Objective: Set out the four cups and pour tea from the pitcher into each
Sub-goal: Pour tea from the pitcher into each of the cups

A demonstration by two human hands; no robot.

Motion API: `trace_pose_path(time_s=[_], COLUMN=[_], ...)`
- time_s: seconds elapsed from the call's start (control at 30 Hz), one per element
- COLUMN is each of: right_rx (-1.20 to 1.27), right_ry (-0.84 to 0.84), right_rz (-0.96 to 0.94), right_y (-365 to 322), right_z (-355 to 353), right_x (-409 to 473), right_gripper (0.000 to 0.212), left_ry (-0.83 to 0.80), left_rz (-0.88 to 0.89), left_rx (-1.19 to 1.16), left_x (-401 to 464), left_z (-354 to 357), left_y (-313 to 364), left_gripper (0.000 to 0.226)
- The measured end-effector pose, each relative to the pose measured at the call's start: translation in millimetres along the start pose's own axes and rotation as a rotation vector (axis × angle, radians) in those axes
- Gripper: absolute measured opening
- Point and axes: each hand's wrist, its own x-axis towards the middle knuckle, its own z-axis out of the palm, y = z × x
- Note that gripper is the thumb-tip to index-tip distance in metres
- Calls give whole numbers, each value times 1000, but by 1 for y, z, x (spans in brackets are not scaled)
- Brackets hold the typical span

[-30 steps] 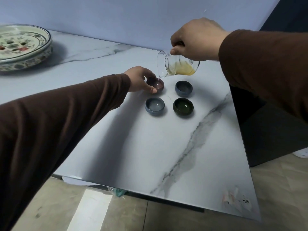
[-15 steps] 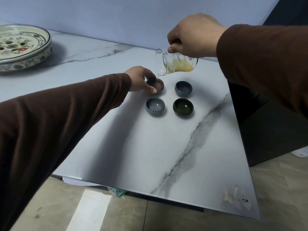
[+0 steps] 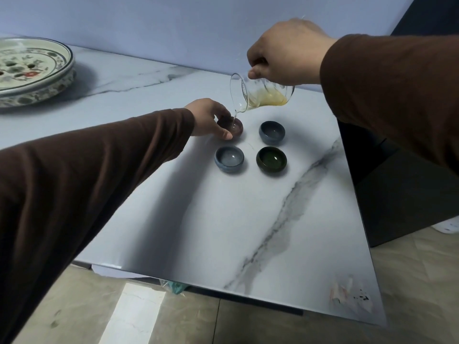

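R hand [image 3: 285,53] grips pitcher [image 3: 263,95], spout tilted down-left; L hand [image 3: 208,117] holds maroon cup [image 3: 234,126].

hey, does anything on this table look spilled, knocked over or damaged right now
No spill shows. All four cups stand upright; the glass pitcher is tilted on purpose over the reddish cup. The only flaw is a scuffed, reddish patch with dark flecks at the table's near right corner.

Four cups [image 3: 229,159], one glass pitcher [image 3: 260,95], one patterned tray [image 3: 32,70], two hands [image 3: 285,52].
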Motion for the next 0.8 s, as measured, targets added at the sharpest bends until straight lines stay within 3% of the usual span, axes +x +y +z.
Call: trace_pose_path(time_s=[0.6,0.8], right_rx=[8,213], right_ry=[22,23], right_rz=[4,170], right_y=[1,14], right_z=[0,16], right_x=[3,-12], right_gripper=[26,26], left_ry=[2,12], left_rz=[-10,-27], left_rx=[-2,-10], left_x=[-2,-3], left_z=[0,0], left_y=[3,3], left_gripper=[57,59])
